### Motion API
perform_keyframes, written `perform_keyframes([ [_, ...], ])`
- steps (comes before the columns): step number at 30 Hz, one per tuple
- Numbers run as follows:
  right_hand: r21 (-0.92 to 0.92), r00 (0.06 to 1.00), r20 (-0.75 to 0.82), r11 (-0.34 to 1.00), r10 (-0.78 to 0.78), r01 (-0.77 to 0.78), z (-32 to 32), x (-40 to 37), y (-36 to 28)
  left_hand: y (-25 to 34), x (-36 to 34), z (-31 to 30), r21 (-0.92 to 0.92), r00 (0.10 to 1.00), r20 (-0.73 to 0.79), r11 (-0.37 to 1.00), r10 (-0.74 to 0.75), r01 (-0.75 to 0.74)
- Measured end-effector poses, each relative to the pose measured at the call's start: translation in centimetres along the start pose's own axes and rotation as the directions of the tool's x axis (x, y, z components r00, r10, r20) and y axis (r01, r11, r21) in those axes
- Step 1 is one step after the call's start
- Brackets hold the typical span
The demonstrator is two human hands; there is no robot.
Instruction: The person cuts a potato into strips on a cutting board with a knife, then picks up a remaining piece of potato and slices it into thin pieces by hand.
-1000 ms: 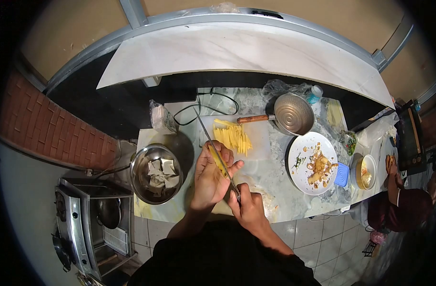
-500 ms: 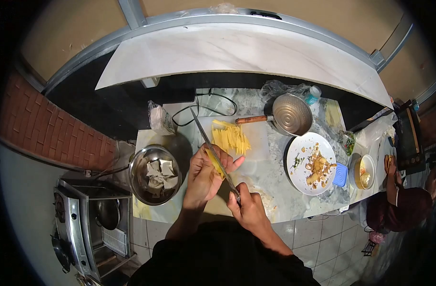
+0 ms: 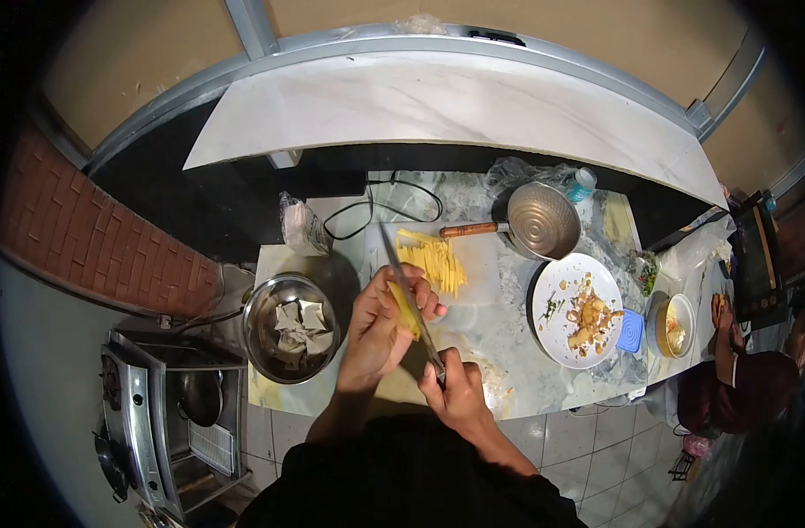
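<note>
My left hand (image 3: 376, 330) is closed around a yellow piece of potato (image 3: 405, 310), held up over the counter's front part. In my right hand (image 3: 460, 393) is the handle of a long knife (image 3: 413, 295). Its blade slants up and to the left, lying along the potato piece, close to my left fingers. Just beyond, a pile of yellow potato strips (image 3: 437, 262) lies on a pale cutting board (image 3: 480, 286). Part of the potato piece is hidden by my fingers and the blade.
Left stands a steel bowl (image 3: 254, 348) with white pieces. A saucepan (image 3: 543, 220) sits behind the board; right of it are a white plate (image 3: 552, 339) with peelings, a blue lid (image 3: 629, 331) and a small bowl (image 3: 659, 330). Another person (image 3: 741, 387) works at far right.
The knife blade has drawn back a little toward me and stands steeper across the potato piece. My left fingers have curled in more. The whole view has shifted slightly.
</note>
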State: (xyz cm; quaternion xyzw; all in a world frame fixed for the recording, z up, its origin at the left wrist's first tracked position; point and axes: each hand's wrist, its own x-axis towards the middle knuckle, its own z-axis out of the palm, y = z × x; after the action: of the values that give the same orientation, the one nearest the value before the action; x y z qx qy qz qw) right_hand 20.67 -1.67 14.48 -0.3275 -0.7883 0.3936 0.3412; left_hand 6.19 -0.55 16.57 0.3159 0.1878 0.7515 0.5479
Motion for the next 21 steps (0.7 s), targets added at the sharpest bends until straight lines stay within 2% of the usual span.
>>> perform_keyframes([
  [1, -0.027, 0.999, -0.013, 0.999, -0.039, 0.039, 0.1, 0.0, 0.3, -0.1, -0.1, 0.5, -0.068, 0.996, -0.084, 0.997, -0.027, 0.021],
  [3, -0.055, 0.996, -0.022, 0.995, -0.084, 0.082, 0.2, 0.1, 0.7, -1.5, -0.7, 0.1, -0.130, 0.996, -0.092, 0.991, 0.002, -0.014],
  [5, -0.056, 0.988, -0.065, 0.989, -0.138, 0.134, 0.4, 0.3, 0.9, -2.4, -1.2, 0.6, -0.407, 0.966, -0.244, 0.913, -0.082, -0.026],
  [7, -0.049, 0.989, -0.062, 0.990, -0.132, 0.129, 0.5, 0.1, 1.2, -2.3, -1.3, 0.8, -0.441, 0.979, -0.192, 0.897, -0.069, -0.023],
  [12, -0.071, 0.992, -0.011, 0.990, -0.122, 0.121, 0.1, -0.1, 0.9, -1.4, -1.2, 0.6, -0.170, 0.991, -0.133, 0.985, 0.007, -0.029],
  [16, -0.028, 0.995, -0.036, 0.995, -0.092, 0.091, 0.3, -0.3, 0.6, -0.9, -0.9, 0.2, -0.108, 0.994, -0.093, 0.991, 0.066, -0.076],
  [18, -0.010, 0.995, -0.043, 0.996, -0.088, 0.088, 0.2, -0.4, 0.6, -0.3, -0.8, 0.3, 0.028, 0.993, -0.082, 0.996, 0.082, -0.080],
  [21, 0.003, 0.998, -0.006, 0.998, -0.056, 0.056, 0.1, -0.6, 0.6, 0.3, -0.8, 0.1, 0.135, 0.997, -0.042, 0.989, 0.072, -0.066],
])
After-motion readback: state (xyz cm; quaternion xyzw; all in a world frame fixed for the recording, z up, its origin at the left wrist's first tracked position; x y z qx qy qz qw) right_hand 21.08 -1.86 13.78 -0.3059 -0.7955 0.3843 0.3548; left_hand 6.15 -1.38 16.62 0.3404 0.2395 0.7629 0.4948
